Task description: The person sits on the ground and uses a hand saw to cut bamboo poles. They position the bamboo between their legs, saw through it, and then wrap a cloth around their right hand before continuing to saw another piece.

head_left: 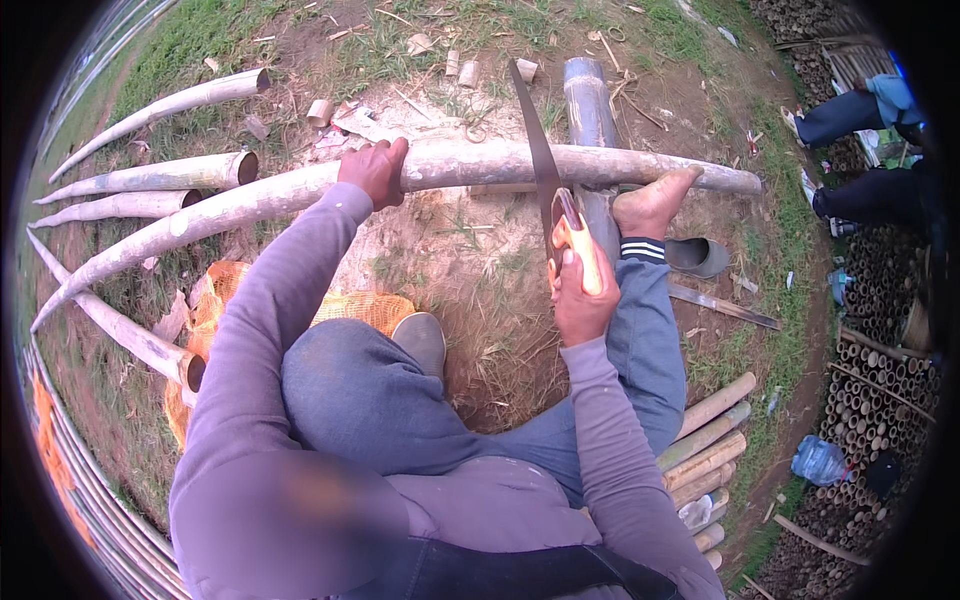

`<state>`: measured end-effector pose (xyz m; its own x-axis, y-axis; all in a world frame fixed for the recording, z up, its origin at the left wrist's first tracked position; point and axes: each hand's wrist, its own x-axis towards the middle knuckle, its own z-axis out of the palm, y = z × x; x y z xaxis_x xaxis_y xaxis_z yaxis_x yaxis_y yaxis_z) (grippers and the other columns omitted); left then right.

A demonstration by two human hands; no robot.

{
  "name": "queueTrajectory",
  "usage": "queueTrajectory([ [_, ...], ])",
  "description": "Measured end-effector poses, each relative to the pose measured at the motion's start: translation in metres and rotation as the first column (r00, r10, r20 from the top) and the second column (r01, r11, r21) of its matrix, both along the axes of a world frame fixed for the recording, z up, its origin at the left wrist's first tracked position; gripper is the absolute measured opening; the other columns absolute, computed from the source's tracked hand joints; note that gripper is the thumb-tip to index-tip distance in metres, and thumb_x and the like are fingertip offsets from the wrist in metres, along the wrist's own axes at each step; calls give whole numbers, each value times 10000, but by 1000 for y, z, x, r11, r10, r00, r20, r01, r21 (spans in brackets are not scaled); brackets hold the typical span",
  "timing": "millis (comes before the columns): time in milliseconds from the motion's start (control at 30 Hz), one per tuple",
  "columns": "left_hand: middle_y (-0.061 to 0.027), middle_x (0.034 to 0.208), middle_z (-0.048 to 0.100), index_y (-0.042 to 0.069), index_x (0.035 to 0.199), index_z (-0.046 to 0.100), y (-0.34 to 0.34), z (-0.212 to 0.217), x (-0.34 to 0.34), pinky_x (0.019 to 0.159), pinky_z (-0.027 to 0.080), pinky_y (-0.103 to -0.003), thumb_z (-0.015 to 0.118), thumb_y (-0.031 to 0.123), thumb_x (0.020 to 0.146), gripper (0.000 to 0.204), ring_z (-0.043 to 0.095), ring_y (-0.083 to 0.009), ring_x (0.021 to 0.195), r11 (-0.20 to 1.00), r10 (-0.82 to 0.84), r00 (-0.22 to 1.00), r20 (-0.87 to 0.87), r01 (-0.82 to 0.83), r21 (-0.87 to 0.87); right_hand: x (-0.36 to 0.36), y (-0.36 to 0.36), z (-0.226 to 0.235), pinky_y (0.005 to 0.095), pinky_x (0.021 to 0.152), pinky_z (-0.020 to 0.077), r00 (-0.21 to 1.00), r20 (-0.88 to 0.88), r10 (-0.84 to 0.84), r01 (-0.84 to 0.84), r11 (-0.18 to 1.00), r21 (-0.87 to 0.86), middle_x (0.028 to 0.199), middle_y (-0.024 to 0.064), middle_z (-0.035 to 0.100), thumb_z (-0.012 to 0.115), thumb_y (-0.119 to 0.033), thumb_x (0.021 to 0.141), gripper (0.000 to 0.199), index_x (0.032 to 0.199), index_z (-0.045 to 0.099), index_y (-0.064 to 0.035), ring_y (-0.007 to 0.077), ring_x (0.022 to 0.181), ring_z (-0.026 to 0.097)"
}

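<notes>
A long bamboo pole (470, 165) runs across in front of me, its far left part bending away toward the rim. My left hand (375, 172) is closed round it, left of the middle. In my right hand (585, 298) is the orange handle of a hand saw (540, 150). The dark blade stands against the pole, pointing away from me; whether it has cut in cannot be made out. My bare right foot (650, 205) presses on the pole, right of the blade. Under the pole lies a thicker grey bamboo piece (590, 105).
Several bamboo poles (180, 177) lie at the left, beside orange netting (370, 305). Cut bamboo lengths (715, 440) lie at the right near my leg. An empty shoe (697, 257) sits by my foot. Stacked bamboo (890, 400) and other people (850, 115) are farther right.
</notes>
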<state>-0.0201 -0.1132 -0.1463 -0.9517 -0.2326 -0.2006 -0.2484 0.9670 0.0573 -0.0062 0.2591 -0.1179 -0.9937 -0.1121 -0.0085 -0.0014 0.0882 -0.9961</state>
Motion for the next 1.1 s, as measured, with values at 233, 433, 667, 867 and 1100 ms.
queueTrajectory([
  [233, -140, 1157, 716, 140, 1242, 546, -22, 14, 26, 894, 577, -554, 923, 275, 708, 667, 741, -379, 1091, 996, 92, 994, 62, -92, -3, 36, 13, -1, 232, 667, 530, 993, 44, 110, -107, 991, -74, 1146, 88, 744, 701, -130, 1057, 420, 1424, 625, 60, 74, 816, 642],
  [433, -140, 1172, 713, 137, 1248, 545, -9, -5, 3, 891, 579, -542, 919, 277, 713, 668, 739, -379, 1094, 998, 29, 999, 37, -30, 49, 98, 52, 35, 195, 569, 498, 997, 43, 71, -66, 990, -121, 1189, 114, 739, 691, -162, 1062, 492, 1487, 573, 54, 60, 746, 634],
  [667, -140, 1188, 720, 138, 1260, 551, -3, 8, 1, 905, 572, -552, 925, 285, 711, 680, 736, -381, 1105, 999, 9, 999, 32, -10, 32, -46, -36, 10, 229, 615, 501, 999, -11, 39, -40, 999, -30, 1014, 28, 722, 695, -107, 1069, 328, 1357, 664, 48, 52, 752, 604],
  [867, -136, 1181, 723, 127, 1244, 552, 4, -1, -4, 909, 579, -537, 933, 293, 707, 679, 741, -368, 1098, 998, -3, 999, 55, -1, 69, 130, 72, 29, 188, 552, 484, 999, 33, 11, -9, 999, -52, 1155, 98, 729, 704, -403, 1067, 637, 1470, 572, 73, 52, 730, 622],
  [1100, -136, 1209, 726, 139, 1252, 538, 3, 6, -10, 949, 560, -557, 946, 329, 701, 712, 737, -373, 1127, 999, 8, 997, 73, -11, 35, -21, -29, 1, 265, 811, 548, 999, -26, -26, 24, 996, -88, 1148, 75, 753, 700, -99, 1050, 368, 1386, 656, 44, 103, 950, 678],
])
